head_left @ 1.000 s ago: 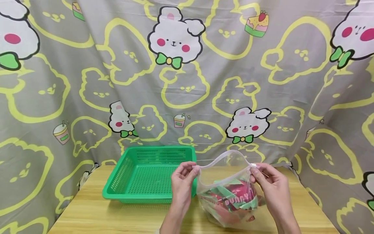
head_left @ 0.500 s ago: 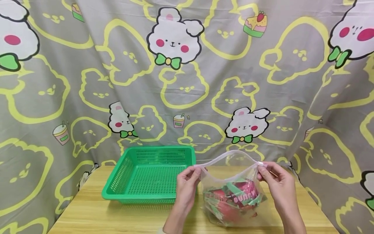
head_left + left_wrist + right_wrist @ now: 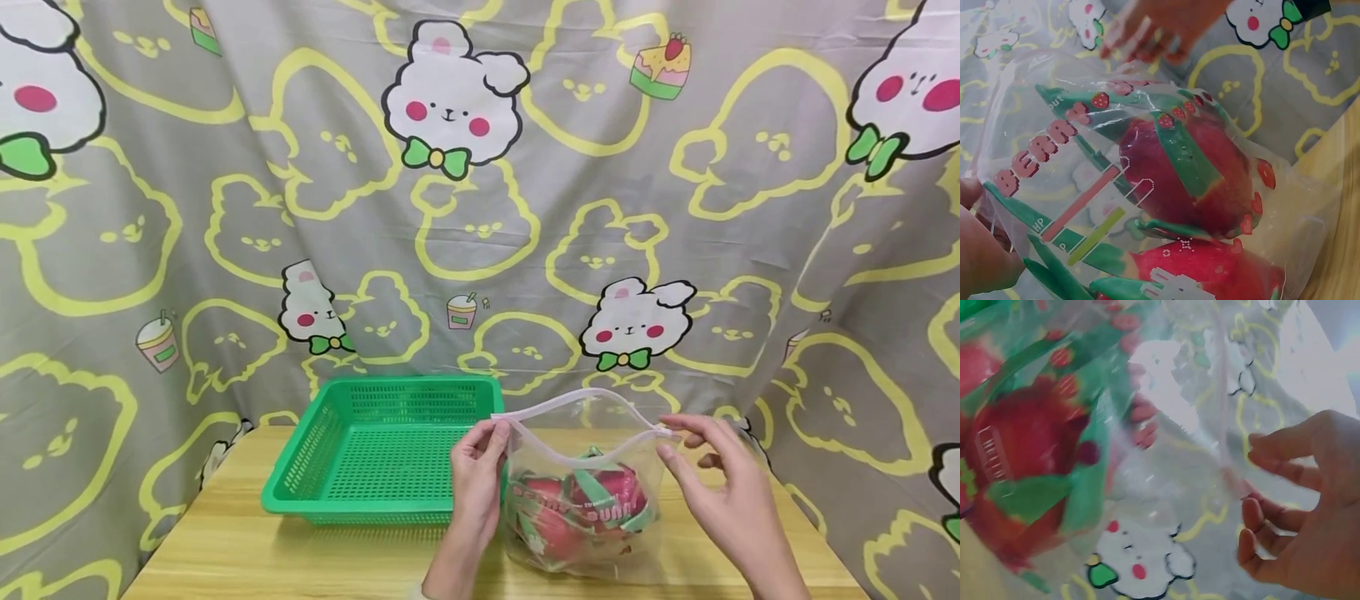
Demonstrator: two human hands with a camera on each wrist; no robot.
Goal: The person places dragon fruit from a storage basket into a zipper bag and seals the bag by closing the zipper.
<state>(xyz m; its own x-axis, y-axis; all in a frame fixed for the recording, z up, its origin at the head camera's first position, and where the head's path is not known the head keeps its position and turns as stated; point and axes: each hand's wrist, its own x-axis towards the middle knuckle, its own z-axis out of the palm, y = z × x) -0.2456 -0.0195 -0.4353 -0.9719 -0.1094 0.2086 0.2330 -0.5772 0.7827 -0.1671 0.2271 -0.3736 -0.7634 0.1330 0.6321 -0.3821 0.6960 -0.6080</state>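
A clear zip bag (image 3: 585, 533) stands on the table with its white zip edge parted. It is printed with pink letters, strawberries and hearts. Inside lie red dragon fruits (image 3: 1191, 169) with green scales. My left hand (image 3: 477, 479) pinches the left end of the zip edge between thumb and fingers. My right hand (image 3: 723, 479) is at the bag's right corner, its thumb and fingers spread apart. In the right wrist view its fingertips (image 3: 1254, 509) are close beside the zip edge, pinching nothing.
A green perforated plastic basket (image 3: 296, 450) stands left of the bag, partly behind my left hand. Beneath is a light wooden table (image 3: 225, 558). A grey curtain (image 3: 480, 250) with cartoon rabbits hangs behind and on both sides.
My right hand has let go of the zip edge's right end and opened its fingers. The bag first moved slightly right, then back left. My left hand keeps its pinch.
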